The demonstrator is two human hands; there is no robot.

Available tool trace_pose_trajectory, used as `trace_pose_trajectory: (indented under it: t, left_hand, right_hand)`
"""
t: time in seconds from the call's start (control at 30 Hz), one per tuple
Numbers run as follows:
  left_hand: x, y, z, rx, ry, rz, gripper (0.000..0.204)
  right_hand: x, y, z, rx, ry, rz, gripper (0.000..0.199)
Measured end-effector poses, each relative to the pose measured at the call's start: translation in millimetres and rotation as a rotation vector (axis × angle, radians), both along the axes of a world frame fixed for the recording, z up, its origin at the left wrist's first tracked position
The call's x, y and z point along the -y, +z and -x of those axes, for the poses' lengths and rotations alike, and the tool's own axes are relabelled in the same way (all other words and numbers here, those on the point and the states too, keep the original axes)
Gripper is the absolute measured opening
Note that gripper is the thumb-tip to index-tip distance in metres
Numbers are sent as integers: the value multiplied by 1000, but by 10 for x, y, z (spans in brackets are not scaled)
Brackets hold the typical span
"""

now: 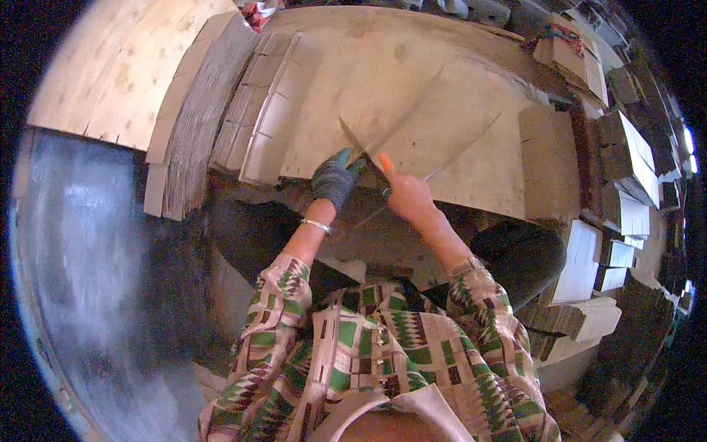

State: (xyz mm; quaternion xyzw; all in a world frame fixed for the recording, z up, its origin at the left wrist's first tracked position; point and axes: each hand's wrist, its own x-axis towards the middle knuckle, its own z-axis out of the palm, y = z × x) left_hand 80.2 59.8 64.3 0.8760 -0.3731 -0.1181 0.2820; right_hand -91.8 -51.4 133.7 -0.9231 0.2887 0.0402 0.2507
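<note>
My left hand (335,180), in a dark grey work glove with green fingertips and a bangle at the wrist, is closed on a thin brown cardboard strip (350,135) seen nearly edge-on. The strip points up and left over the near edge of the wooden board. Close beside it, my right hand (409,193) is bare except for an orange cover (386,163) on one digit. Its fingers are curled at the strip's lower end; their undersides are hidden. Thin slanting lines to the right may be strip edges or shadows; I cannot tell which.
On the board (412,103), slotted cardboard pieces (258,110) lean beside a thick cardboard stack (195,110) at left. Another cardboard stack (549,162) stands at the right edge. More bundles (630,158) are piled beyond it. A bluish-grey surface (88,243) lies at far left.
</note>
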Motion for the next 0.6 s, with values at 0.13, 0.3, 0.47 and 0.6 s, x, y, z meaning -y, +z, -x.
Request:
trace_pose_trajectory:
  t: [0.13, 0.3, 0.47, 0.6]
  left_hand:
    - [289, 451, 72, 442, 39, 155, 63]
    - [651, 217, -52, 464, -242, -101, 42]
    - [559, 317, -133, 464, -221, -419, 31]
    - [288, 227, -249, 485, -220, -298, 35]
  right_hand:
    - [336, 271, 395, 239, -118, 145, 80]
    - [647, -65, 628, 26, 22, 416, 51]
    - [213, -161, 337, 82, 98, 251, 47]
    - [166, -124, 248, 446, 77, 142, 66]
